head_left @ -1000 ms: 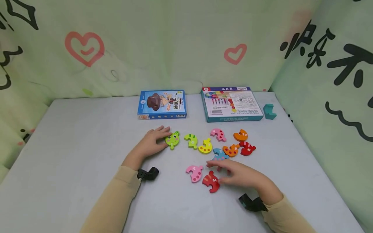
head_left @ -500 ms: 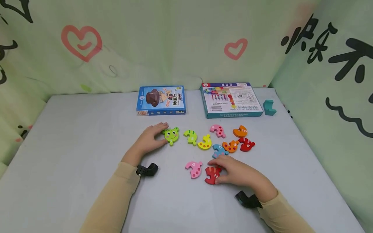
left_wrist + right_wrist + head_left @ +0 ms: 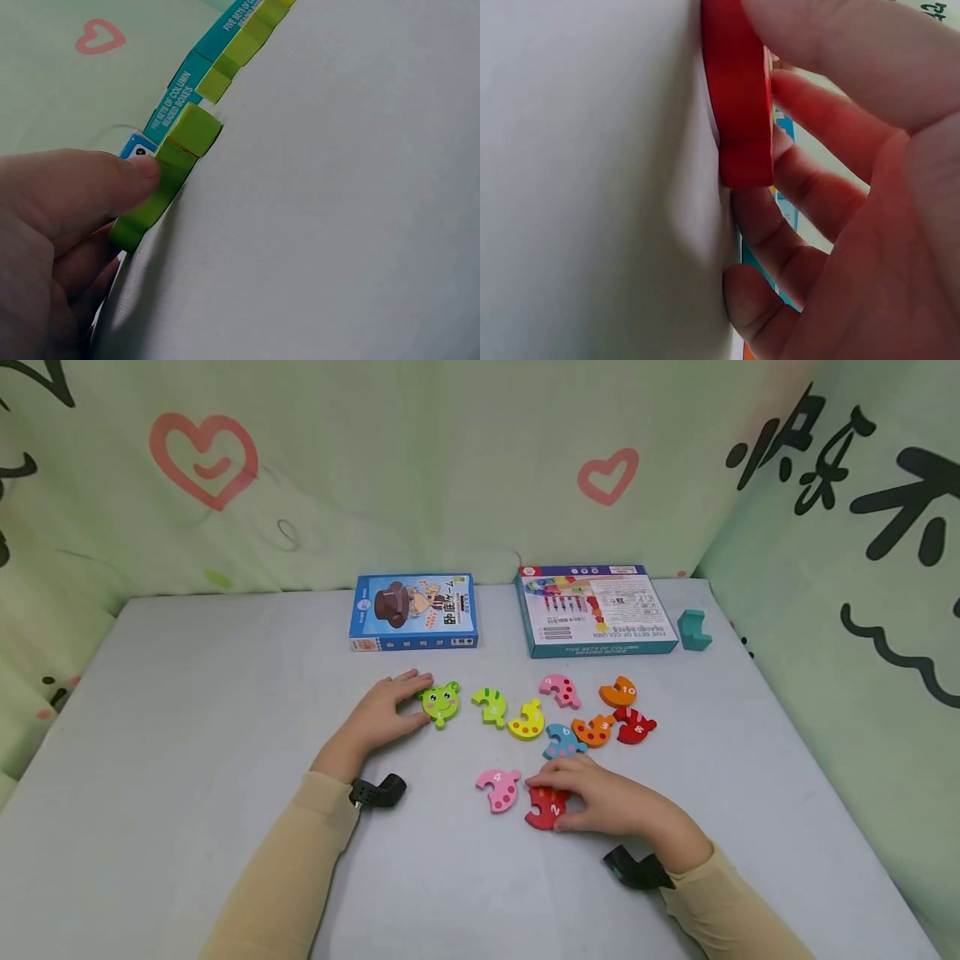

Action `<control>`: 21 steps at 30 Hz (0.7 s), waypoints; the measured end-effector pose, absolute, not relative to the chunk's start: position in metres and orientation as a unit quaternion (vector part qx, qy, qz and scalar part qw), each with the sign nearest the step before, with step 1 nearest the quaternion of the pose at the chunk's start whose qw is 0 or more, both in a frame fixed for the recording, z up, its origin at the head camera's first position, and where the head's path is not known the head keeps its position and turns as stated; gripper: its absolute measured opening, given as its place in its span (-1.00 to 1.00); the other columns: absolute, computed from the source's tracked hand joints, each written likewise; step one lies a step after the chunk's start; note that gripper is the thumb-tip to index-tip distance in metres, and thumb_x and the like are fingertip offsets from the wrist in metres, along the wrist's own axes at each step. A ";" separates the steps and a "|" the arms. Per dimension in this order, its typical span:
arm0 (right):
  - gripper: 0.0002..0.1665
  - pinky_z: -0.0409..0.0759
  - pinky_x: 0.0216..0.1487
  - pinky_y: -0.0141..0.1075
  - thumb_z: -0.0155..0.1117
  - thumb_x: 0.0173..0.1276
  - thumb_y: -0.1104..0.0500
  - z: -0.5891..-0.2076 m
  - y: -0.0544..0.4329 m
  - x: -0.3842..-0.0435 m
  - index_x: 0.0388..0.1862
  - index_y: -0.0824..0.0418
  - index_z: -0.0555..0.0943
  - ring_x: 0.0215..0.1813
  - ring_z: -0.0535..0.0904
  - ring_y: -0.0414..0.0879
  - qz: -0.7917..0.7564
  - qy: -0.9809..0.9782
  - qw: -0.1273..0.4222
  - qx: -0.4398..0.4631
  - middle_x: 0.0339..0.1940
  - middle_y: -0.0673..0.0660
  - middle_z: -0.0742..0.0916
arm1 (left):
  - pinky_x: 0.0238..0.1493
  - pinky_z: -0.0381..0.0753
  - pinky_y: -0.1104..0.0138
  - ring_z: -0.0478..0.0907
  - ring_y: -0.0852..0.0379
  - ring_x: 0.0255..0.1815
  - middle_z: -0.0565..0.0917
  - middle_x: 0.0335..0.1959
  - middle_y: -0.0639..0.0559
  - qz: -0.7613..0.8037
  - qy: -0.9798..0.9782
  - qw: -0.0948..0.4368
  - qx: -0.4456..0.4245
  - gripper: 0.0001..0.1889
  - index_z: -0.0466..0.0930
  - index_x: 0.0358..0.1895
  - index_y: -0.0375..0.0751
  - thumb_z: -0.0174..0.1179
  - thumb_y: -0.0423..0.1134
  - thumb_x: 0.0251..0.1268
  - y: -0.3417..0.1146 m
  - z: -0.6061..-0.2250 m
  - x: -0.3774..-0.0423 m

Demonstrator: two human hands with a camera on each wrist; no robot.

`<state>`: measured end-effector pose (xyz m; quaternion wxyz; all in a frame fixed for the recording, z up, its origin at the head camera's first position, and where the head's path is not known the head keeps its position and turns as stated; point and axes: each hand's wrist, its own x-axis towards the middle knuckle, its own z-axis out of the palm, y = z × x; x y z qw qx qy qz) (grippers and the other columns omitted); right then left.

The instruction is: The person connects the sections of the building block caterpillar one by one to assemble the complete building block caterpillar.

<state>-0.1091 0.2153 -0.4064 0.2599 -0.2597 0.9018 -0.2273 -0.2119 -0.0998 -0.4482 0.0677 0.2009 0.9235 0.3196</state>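
Observation:
My left hand (image 3: pixel 378 718) holds a green puzzle piece with a smiling face (image 3: pixel 440 704) at its left edge. In the left wrist view the thumb presses the side of this green piece (image 3: pixel 178 161). My right hand (image 3: pixel 618 802) pinches a red striped puzzle piece (image 3: pixel 545 810) marked 2, low over the table. The right wrist view shows the thumb on the red piece's edge (image 3: pixel 739 97), with the other fingers curved behind it. Just left of the red piece lies a pink spotted piece (image 3: pixel 499 789) marked 4.
Between and behind the hands lie a green striped piece (image 3: pixel 491 707), a yellow piece (image 3: pixel 527 720), a blue piece (image 3: pixel 562 742) and several pink, orange and red ones. A blue box (image 3: pixel 413 612), a teal-edged box (image 3: pixel 597 612) and a teal block (image 3: pixel 693 630) stand at the back.
My right hand has closed its thumb and fingers on the red piece, which has turned. The green face piece has tilted slightly in my left hand. The head view has shifted a little.

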 end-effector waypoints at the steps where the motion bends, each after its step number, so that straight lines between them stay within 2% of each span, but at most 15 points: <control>1: -0.36 0.58 -0.02 -0.20 0.37 0.05 0.02 -0.407 0.215 -0.109 0.18 -0.09 0.46 0.18 0.32 -0.03 -0.226 0.902 0.259 -0.260 0.08 0.02 0.51 | 0.42 -0.03 0.05 0.12 0.02 0.41 0.34 0.32 0.01 0.322 0.923 0.069 0.198 -0.41 0.34 0.27 -0.05 0.16 -0.05 0.12 -0.100 -0.448 -0.212; 5: -0.32 0.59 -0.09 -0.29 0.38 0.04 -0.01 -0.405 0.214 -0.109 0.20 -0.08 0.45 0.13 0.33 -0.08 -0.224 0.903 0.263 -0.255 0.01 0.00 0.50 | 0.43 -0.03 0.05 0.12 0.02 0.41 0.34 0.32 0.01 0.323 0.924 0.072 0.192 -0.42 0.35 0.27 -0.03 0.16 -0.04 0.13 -0.101 -0.447 -0.212; 10: -0.29 0.59 -0.04 -0.21 0.39 0.02 0.04 -0.406 0.214 -0.107 0.22 -0.03 0.42 0.18 0.30 -0.05 -0.231 0.901 0.276 -0.242 0.07 0.01 0.47 | 0.41 -0.01 0.01 0.12 0.01 0.41 0.34 0.32 0.01 0.325 0.924 0.074 0.190 -0.43 0.36 0.26 -0.03 0.16 -0.04 0.13 -0.101 -0.447 -0.211; 13: -0.34 0.61 -0.05 -0.20 0.38 0.04 0.07 -0.405 0.215 -0.106 0.18 -0.02 0.44 0.20 0.31 -0.02 -0.241 0.899 0.275 -0.241 0.11 0.03 0.48 | 0.41 -0.01 0.01 0.12 0.01 0.41 0.35 0.31 0.02 0.323 0.924 0.073 0.190 -0.43 0.37 0.25 -0.04 0.17 -0.05 0.13 -0.100 -0.447 -0.210; 16: -0.47 0.61 -0.06 -0.20 0.33 0.09 0.15 -0.403 0.217 -0.106 0.10 0.01 0.49 0.19 0.35 0.00 -0.270 0.894 0.264 -0.242 0.10 0.04 0.51 | 0.42 -0.03 0.03 0.12 0.02 0.41 0.36 0.31 0.02 0.320 0.925 0.073 0.192 -0.44 0.37 0.25 -0.04 0.16 -0.05 0.13 -0.100 -0.447 -0.210; 21: -0.55 0.56 0.05 -0.17 0.24 0.18 0.16 -0.400 0.214 -0.111 0.10 0.04 0.50 0.20 0.40 0.00 -0.270 0.887 0.262 -0.266 0.12 0.03 0.55 | 0.43 -0.05 0.04 0.11 0.00 0.42 0.32 0.33 0.00 0.313 0.927 0.076 0.194 -0.42 0.33 0.28 -0.04 0.14 -0.03 0.15 -0.106 -0.444 -0.212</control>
